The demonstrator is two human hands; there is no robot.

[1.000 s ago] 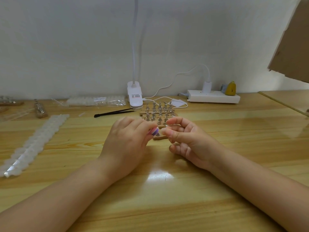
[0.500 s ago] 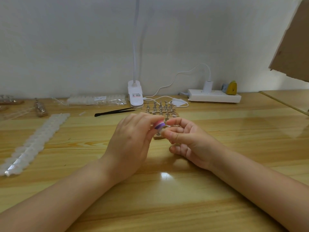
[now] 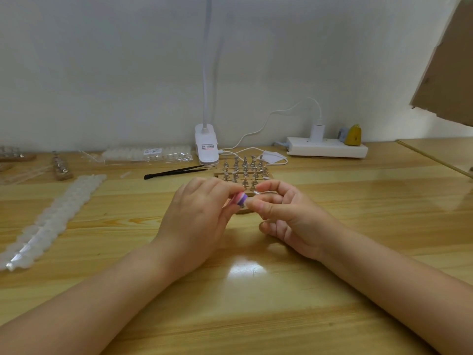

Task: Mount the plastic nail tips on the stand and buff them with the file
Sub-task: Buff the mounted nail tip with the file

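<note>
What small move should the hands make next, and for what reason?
Probably one more short stroke of the file across the nail tip. The left hand holds the pink and purple file against the clear tip, which the right hand pinches, in front of the stand. Whether the tip is buffed enough is too small to tell.

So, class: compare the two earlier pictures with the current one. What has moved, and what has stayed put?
The left hand has lifted the pink and purple file slightly and drawn it up and back along the clear nail tip, which the right hand still pinches. Neither hand took hold of or let go of anything. The stand, tweezers and lamp clip have not moved.
</note>
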